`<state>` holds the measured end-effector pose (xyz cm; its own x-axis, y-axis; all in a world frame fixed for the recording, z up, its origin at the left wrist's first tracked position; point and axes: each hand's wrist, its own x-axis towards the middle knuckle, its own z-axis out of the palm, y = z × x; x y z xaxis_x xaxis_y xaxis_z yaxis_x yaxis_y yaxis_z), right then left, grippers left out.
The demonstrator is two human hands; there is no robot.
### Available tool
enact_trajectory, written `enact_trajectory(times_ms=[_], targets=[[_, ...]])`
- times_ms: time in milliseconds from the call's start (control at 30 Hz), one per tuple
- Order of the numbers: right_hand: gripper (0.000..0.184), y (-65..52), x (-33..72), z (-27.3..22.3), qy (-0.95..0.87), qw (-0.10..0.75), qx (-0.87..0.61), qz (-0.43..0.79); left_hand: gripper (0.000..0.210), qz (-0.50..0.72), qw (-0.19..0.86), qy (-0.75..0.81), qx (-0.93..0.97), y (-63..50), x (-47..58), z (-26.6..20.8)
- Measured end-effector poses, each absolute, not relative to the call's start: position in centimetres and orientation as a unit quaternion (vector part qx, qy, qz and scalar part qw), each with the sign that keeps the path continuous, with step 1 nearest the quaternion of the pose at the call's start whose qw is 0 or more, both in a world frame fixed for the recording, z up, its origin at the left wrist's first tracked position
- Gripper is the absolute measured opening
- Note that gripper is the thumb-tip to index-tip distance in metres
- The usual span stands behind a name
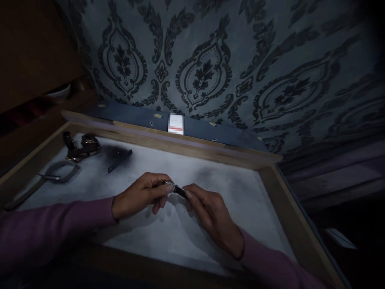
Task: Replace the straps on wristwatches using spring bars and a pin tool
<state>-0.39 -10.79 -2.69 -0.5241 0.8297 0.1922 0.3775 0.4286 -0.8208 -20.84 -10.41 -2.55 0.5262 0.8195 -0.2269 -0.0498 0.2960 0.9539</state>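
A wristwatch [179, 190] with a dark strap and a shiny metal case is held between both hands, above the white bottom of a wooden tray. My left hand [147, 192] pinches it at the case, thumb on top, hiding most of the dial. The fingers of my right hand [210, 208] are closed on the strap's other end. To the left lie a heap of dark-strapped watches [82, 147] with gold-coloured cases and a coiled grey strap or belt [61, 171]. A thin dark strip [119, 161] rests to their right.
Raised wooden walls [279, 192] surround the work surface. A blue ledge [132, 114] runs along the back, with a small white card [175, 123] standing there. Patterned fabric or wallpaper [204, 76] rises behind. At far left stands brown furniture [36, 52]. The scene is dim.
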Motion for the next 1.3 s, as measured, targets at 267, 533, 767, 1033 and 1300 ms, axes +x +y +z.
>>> enact_trajectory(times_ms=[267, 533, 767, 1033, 1300], targets=[[0.034, -10.68, -0.26, -2.48, -0.776, 0.302, -0.385, 0.398, 0.033, 0.318, 0.722, 0.369, 0.491, -10.31, -20.92, -2.60], [0.039, -10.66, -0.19, -2.33, -0.771, 0.294, -0.393, 0.405, 0.032, 0.317, 0.684, 0.367, 0.544, -10.21, -21.08, -2.44], [0.039, -10.59, -0.09, -2.48, -0.773, 0.282, -0.395, 0.408, 0.032, 0.311, 0.670, 0.369, 0.565, -10.27, -21.14, -2.31], [0.042, -10.42, 0.10, -2.19, -0.787, 0.256, -0.396, 0.398, 0.034, 0.297, 0.669, 0.373, 0.570, -10.24, -21.17, -2.22], [0.034, -10.31, 0.28, -2.21, -0.804, 0.240, -0.379, 0.389, 0.032, 0.275, 0.676, 0.375, 0.571, -10.03, -21.19, -2.06]])
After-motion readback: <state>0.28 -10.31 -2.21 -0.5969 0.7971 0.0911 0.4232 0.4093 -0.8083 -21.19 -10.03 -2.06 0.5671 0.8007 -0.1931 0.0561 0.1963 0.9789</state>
